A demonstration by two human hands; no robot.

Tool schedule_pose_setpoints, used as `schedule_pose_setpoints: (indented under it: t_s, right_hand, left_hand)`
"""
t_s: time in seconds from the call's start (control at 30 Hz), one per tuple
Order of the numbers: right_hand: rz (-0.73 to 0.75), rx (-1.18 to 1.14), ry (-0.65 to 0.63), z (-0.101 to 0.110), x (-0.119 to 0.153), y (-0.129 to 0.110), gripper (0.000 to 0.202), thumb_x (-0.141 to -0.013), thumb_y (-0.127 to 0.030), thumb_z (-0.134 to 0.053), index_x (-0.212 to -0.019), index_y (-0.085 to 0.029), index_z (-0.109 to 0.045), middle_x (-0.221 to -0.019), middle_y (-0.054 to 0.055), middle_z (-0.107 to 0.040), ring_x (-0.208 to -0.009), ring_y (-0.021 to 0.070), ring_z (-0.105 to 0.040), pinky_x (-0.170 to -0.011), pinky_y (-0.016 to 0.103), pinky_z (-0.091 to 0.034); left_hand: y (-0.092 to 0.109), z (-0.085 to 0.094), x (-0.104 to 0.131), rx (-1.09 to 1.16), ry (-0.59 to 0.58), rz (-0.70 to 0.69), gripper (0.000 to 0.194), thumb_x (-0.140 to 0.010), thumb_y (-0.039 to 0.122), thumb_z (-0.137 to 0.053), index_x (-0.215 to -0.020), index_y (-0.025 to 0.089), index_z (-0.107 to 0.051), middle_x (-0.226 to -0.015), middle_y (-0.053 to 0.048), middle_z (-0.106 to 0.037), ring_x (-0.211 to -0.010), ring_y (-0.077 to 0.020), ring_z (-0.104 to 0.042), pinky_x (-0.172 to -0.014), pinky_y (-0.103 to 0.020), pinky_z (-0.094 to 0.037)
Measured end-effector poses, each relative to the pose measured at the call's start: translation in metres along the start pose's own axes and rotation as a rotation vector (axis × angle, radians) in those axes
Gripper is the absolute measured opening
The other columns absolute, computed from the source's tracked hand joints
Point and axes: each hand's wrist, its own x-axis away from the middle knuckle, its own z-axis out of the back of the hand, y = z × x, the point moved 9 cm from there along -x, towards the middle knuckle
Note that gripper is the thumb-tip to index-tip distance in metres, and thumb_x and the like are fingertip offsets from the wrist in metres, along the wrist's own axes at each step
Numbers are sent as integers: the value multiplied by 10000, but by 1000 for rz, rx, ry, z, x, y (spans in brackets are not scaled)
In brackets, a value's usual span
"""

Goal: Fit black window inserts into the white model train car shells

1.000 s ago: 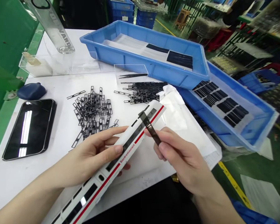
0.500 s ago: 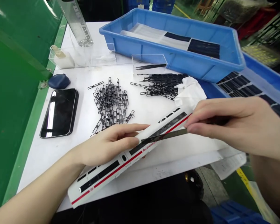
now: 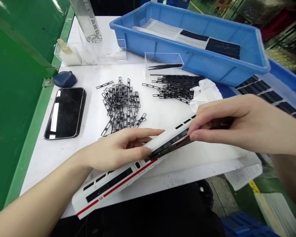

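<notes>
A white model train car body (image 3: 106, 189) with a red stripe and black windows lies slantwise above the table's front edge. My left hand (image 3: 120, 148) grips it around the middle, thumb on the window band. Pinched in my right hand (image 3: 217, 128) is one end of a dark window strip (image 3: 171, 147). The strip lies along the long window opening, its left end by my left thumb. Behind my left hand is a loose pile of small black window frames (image 3: 120, 102). Longer black frame strips (image 3: 177, 85) lie to its right.
A phone (image 3: 65, 113) and a dark blue pouch-like object (image 3: 64, 79) are at the left. Behind stand a glue bottle (image 3: 70, 54), a clear bottle (image 3: 88, 23) and tweezers (image 3: 165, 66). A crumpled tissue (image 3: 204, 93) lies before a blue bin (image 3: 187, 56).
My right hand has moved left and slightly up, bringing the strip's free end closer to the train car's window band. The left hand keeps its hold. The view has shifted slightly.
</notes>
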Motion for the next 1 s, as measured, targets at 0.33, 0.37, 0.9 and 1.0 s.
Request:
schedule_pose_setpoints:
  t_s: [0.33, 0.37, 0.9, 1.0]
  right_hand:
    - [-218, -294, 25, -14, 49, 25, 402, -1034, -486, -586, -706, -262, -645, -591, 8, -526, -508, 164, -482, -471, 305, -425]
    - [-277, -444, 132, -15, 56, 34, 432, -1030, -513, -583, -687, -252, -616, -599, 1, -489, -511, 155, -453, -471, 294, -429]
    - [-256, -891, 826, -77, 46, 23, 220, -922, -448, -786, -861, -239, -818, -551, -16, -615, -424, 96, -489, -365, 202, -386]
    - [-229, -898, 871, -81, 40, 22, 186, -897, -385, -820, -806, -223, -813, -655, 11, -718, -429, 80, -534, -355, 170, -415]
  left_hand:
    - [3, 1, -5, 125, 14, -53, 547, -967, 267, -651, -1510, 228, -591, -1072, -57, -831, -965, -245, -766, -758, -278, -554]
    - [3, 3, -5, 152, 34, -65, 539, -958, 255, -672, -1492, 226, -605, -1084, -59, -829, -974, -240, -764, -771, -275, -558]
    - [-2, 12, -9, 327, 110, -147, 549, -934, 302, -811, -1450, 274, -627, -1236, -74, -783, -1162, -245, -732, -1002, -331, -564]
    - [-1, 10, -11, 365, 84, -182, 541, -953, 301, -792, -1464, 282, -615, -1235, -69, -793, -1127, -225, -747, -976, -314, -579]
